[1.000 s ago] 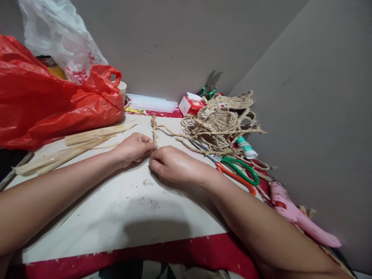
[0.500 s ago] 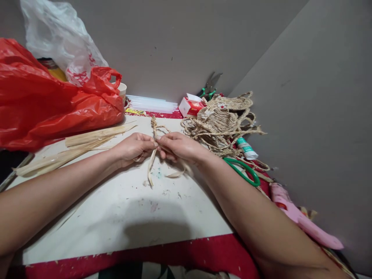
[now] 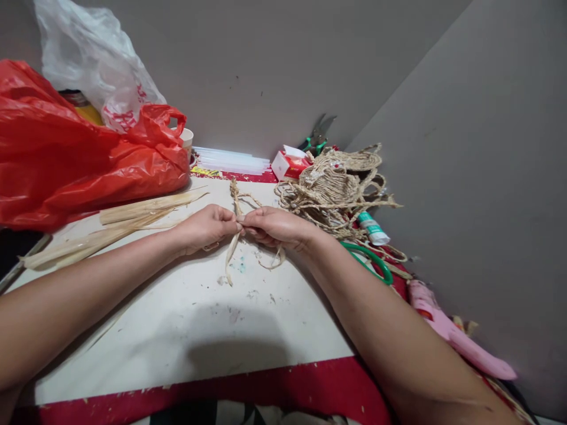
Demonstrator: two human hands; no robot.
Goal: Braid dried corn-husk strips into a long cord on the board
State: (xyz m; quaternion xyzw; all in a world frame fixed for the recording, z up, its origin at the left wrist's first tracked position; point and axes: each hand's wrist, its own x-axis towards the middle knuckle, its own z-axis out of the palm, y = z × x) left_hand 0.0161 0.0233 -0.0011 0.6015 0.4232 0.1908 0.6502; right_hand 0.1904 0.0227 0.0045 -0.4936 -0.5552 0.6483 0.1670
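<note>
My left hand (image 3: 206, 226) and my right hand (image 3: 275, 226) meet fingertip to fingertip over the white board (image 3: 186, 319). Both pinch a thin twisted rope of dried leaf (image 3: 235, 196) that runs away from me toward the back. Loose leaf strips (image 3: 230, 260) hang down from the pinch point and curl on the board under my right hand. The rope's far end leads toward a heap of finished coiled rope (image 3: 334, 189) at the back right.
A red plastic bag (image 3: 75, 159) and a white one (image 3: 95, 59) fill the back left. Dried leaf strips (image 3: 110, 221) lie beside them. Green-handled scissors (image 3: 370, 262), a small glue tube (image 3: 373, 229), a pink glue gun (image 3: 456, 336), pliers (image 3: 318, 137) and clear glue sticks (image 3: 233, 159) lie at the right and back.
My right hand moved up from the board to meet my left at the rope. The loose leaf ends, earlier covered by it, now show.
</note>
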